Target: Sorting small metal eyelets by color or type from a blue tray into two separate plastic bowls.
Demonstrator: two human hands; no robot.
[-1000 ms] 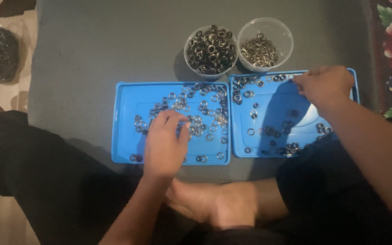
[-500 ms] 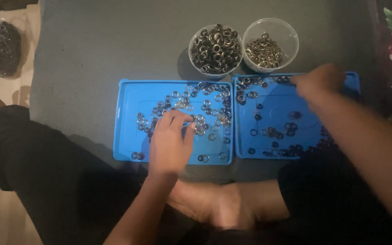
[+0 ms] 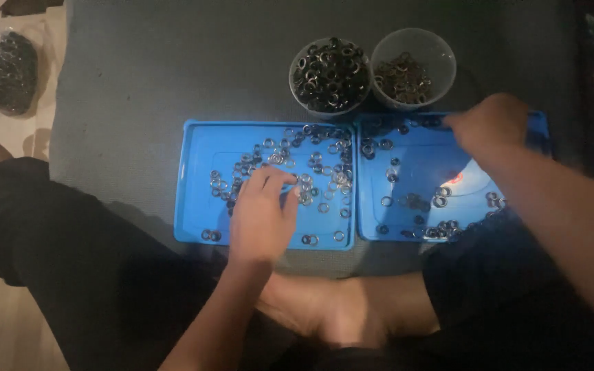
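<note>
Two blue trays lie side by side on a grey mat. The left tray (image 3: 197, 148) holds several small metal rings (image 3: 324, 168). My left hand (image 3: 261, 216) rests on this tray, fingers spread, fingertips touching the rings. The right tray (image 3: 414, 158) holds fewer rings (image 3: 441, 199). At that tray's far edge my right hand (image 3: 487, 124) is curled, fingers pinched near some rings; what it holds is hidden.
Two round bowls stand behind the trays: one (image 3: 330, 74) full of dark rings, one (image 3: 412, 69) with smaller metal parts. A clear bag of dark parts (image 3: 1, 72) lies far left. My crossed legs (image 3: 70, 261) and a foot (image 3: 331, 309) are below the trays.
My right hand has drifted slightly left along the right tray's far edge. My left hand stays on the left tray, its fingers shifting among the rings.
</note>
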